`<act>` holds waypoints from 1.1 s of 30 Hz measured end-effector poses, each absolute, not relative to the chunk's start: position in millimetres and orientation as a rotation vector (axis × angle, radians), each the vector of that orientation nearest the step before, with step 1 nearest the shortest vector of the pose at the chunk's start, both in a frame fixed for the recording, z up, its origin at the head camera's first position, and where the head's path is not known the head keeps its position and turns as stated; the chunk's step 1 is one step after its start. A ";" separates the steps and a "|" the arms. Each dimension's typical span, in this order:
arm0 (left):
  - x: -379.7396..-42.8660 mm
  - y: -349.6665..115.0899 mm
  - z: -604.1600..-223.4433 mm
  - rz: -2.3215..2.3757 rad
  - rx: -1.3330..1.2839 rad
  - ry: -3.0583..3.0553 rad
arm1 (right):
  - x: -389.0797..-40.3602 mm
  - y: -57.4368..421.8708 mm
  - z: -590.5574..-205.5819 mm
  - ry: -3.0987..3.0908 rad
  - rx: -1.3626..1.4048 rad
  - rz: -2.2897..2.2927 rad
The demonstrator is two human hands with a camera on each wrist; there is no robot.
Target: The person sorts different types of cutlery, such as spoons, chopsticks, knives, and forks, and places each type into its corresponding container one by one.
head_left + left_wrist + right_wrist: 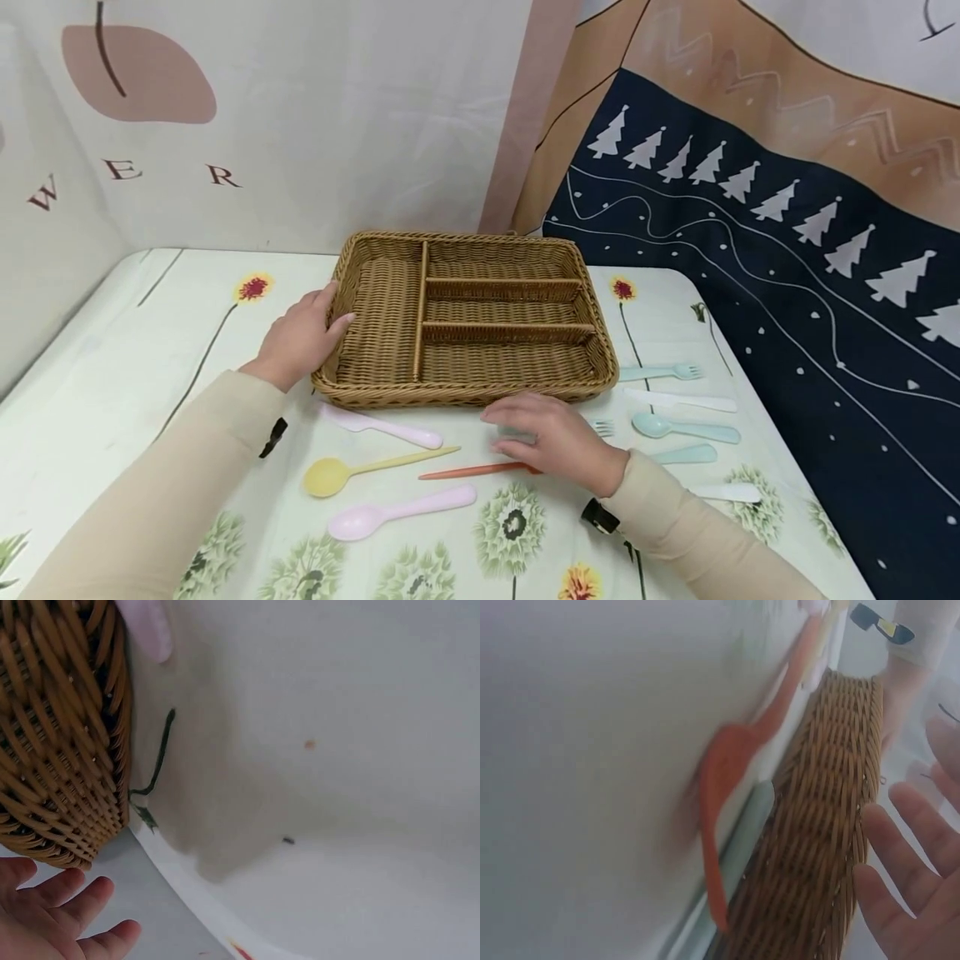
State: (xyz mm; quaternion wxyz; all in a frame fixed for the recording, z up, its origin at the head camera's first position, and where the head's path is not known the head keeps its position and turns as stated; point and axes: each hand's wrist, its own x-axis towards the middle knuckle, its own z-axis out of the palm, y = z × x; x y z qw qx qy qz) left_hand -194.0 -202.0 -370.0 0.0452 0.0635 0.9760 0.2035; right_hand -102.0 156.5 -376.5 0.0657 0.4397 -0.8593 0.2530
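Observation:
A brown wicker basket point(498, 385) with dividers lies on the table. My left hand point(300, 337) rests at its left side, thumb over the rim; in the left wrist view the fingers point(91, 900) are spread beside the wicker. By the basket's front edge is my right hand point(551, 433), holding nothing, its fingers slightly bent. Beneath that hand lies a red-orange utensil point(476, 471), partly covered, and the tines of a teal fork point(602, 427) show behind it. In the right wrist view the fingertips point(877, 821) overlap the basket's rim.
In front of the basket lie a pink knife point(382, 425), a yellow spoon point(326, 477) and a pink spoon point(360, 522). To the right are another teal fork point(682, 372), a white knife point(682, 402), a teal spoon point(652, 425), a teal handle point(690, 454) and a white handle point(731, 492).

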 end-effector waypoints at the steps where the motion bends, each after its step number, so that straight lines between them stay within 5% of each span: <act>1: -193.9 -201.8 -370.9 0.627 0.191 2.982 | -101.3 156.3 -377.5 -2.609 1.334 0.770; 33: -194.3 -201.9 -380.8 0.685 0.135 2.951 | -98.4 145.3 -391.6 -2.920 1.542 0.469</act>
